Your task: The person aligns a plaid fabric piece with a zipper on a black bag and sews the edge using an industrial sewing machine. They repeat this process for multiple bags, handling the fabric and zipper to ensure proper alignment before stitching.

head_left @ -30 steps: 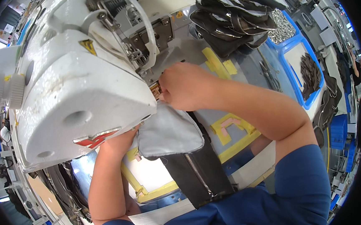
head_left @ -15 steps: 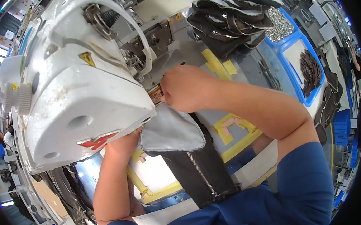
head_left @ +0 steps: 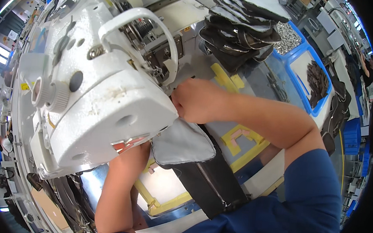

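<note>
A white industrial sewing machine [head_left: 105, 106] fills the left and middle of the view. Just right of its head, my right hand [head_left: 198, 101] is curled closed at the upper edge of a bag piece with grey lining [head_left: 182, 145]; the fingertips are partly hidden. Beneath the lining, a black panel with a metal zipper [head_left: 212, 185] stretches toward my body. My left hand [head_left: 138, 154] reaches under the machine head beside the lining's left edge. Its fingers are out of sight behind the machine.
Black zippered bag pieces [head_left: 244, 29] are piled at the back. To the right stand blue trays [head_left: 290, 67] with metal chain [head_left: 287, 39] and dark strips [head_left: 318, 84]. Scissors-like tools [head_left: 277, 86] lie nearby. Yellow tape [head_left: 248, 157] marks the table. Dark pieces [head_left: 70, 199] hang lower left.
The viewpoint has shifted, so the machine sits farther right in the picture and covers more around my right hand. My hands keep nearly the same place at the bag piece.
</note>
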A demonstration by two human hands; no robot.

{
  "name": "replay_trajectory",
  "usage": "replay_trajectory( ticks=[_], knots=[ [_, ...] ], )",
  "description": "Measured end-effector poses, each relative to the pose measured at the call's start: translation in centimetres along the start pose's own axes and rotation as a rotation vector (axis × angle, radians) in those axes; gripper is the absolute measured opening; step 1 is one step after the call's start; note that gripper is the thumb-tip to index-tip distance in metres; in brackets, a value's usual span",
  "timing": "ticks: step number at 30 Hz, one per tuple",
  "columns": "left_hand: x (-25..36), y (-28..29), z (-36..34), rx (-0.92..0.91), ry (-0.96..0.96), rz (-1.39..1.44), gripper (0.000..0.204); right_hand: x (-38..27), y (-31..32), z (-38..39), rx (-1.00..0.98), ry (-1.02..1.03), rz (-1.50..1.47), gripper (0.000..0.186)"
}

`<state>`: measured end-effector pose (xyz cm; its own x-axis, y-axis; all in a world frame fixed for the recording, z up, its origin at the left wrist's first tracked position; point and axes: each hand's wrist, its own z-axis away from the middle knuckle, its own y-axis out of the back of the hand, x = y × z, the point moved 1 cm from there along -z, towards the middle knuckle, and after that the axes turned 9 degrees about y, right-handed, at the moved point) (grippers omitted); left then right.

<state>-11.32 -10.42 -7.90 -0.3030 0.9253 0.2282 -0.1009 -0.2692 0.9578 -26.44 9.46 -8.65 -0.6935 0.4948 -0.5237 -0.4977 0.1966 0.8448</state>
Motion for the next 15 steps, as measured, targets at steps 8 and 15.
replay_trajectory(
  ticks=[8, 15],
  knots=[
    [4.4, 4.6, 6.2, 0.123, -0.486, 0.089, 0.055, 0.5, 0.7, 1.3, 0.038, 0.002, -0.048, 0.026],
    [4.3, 1.1, 2.8, -0.033, -0.592, 0.307, 0.061, 1.1, 0.2, 1.4, 0.066, 0.003, -0.002, 0.024]
  ],
)
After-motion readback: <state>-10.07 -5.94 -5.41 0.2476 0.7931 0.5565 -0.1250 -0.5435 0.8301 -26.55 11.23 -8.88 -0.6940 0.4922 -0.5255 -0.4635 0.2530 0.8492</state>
